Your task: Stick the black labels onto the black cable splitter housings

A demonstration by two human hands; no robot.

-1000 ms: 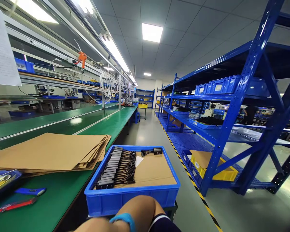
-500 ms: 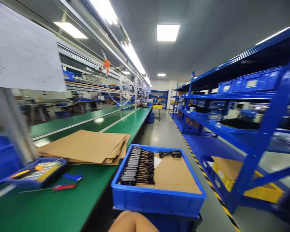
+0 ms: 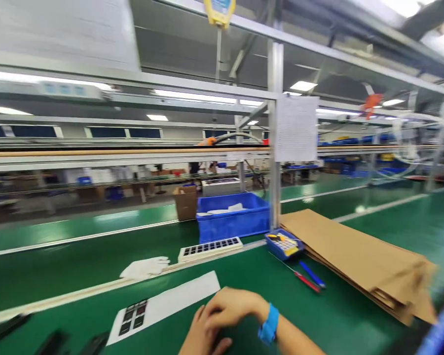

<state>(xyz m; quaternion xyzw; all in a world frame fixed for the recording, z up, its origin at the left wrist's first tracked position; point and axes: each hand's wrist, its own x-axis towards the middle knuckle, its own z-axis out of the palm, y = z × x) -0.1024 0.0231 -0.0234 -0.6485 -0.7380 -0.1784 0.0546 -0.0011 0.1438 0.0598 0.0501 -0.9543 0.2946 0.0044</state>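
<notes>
Over the green bench, my right hand [image 3: 235, 305], with a blue band on its wrist, lies across my left hand [image 3: 201, 331]. The right fingers are bent and closed; anything in them is hidden. Most of the left fingers are covered by the right hand. Just left of both hands is a white backing sheet [image 3: 183, 295], with several black square labels [image 3: 133, 315] at its near end. Blurred black devices [image 3: 54, 342] lie at the lower left edge.
Behind are a white glove [image 3: 144, 267], a white strip with dark squares [image 3: 210, 249] and a blue bin [image 3: 233, 224]. To the right lie a small blue tray [image 3: 284, 244], a red-handled screwdriver [image 3: 307, 282], a blue knife [image 3: 313, 274] and cardboard sheets [image 3: 351, 256]. A metal post [image 3: 276, 148] rises behind.
The view has swung left from the aisle, shelving and blue tote of black cabled parts to the bench. Both hands are now in view; before, only some bare skin showed at the bottom edge.
</notes>
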